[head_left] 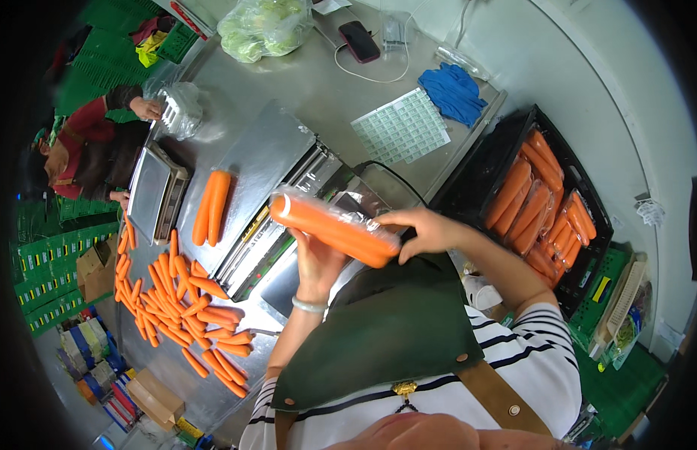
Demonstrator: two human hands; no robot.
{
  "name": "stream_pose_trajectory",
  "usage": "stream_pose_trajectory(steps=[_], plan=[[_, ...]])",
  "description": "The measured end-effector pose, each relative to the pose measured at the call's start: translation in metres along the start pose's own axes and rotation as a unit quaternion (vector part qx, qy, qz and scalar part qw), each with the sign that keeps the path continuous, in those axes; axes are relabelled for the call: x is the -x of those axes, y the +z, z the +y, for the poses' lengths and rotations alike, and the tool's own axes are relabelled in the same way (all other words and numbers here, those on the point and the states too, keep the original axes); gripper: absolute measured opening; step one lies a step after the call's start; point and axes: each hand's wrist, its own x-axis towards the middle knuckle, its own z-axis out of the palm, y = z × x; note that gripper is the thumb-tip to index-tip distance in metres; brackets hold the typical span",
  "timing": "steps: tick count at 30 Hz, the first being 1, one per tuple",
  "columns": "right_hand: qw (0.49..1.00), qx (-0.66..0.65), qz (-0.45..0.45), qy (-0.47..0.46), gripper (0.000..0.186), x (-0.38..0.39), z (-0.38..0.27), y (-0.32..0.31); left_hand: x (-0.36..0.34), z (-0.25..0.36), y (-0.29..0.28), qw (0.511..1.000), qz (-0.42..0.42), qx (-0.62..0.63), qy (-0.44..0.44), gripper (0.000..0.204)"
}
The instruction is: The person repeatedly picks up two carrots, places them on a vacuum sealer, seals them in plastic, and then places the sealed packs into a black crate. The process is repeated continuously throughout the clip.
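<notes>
A clear-wrapped pack of carrots (330, 227) is held tilted in front of my apron. Beneath its left part, my left hand (318, 264) supports it with the fingers partly hidden behind. My right hand (423, 231) grips the pack's right end, thumb and fingers at the film. Just beyond the pack stands a film-wrapping machine (247, 251) with a roller and a dark top. A small group of loose carrots (212, 208) lies together on the metal plate left of it. Many more loose carrots (176, 300) are heaped on the steel table.
At the right, a black crate (472, 187) holds several wrapped carrot packs (528, 206). A label sheet (401, 127), blue cloth (452, 94), phone (359, 41) and bagged greens (264, 30) lie at the back. A scale (157, 187) stands left, near another person (93, 142) handling clear plastic.
</notes>
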Motion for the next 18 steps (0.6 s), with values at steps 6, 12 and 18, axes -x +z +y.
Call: stream_pose_trajectory(steps=[6,12,18], plan=[[0.826,0.370,0.328,0.270,0.037,-0.024,0.154,-0.197,-0.050,0.018,0.029,0.994,-0.111,0.011,-0.007,0.073],[0.722,0.360,0.311,0.502,0.032,-0.034,0.230,-0.234,-0.046,0.010,0.033,0.994,-0.106,0.018,0.022,0.066],[0.707,0.531,0.242,0.400,0.013,-0.047,0.210,-0.204,-0.047,0.006,0.019,0.987,-0.117,0.104,-0.028,0.060]])
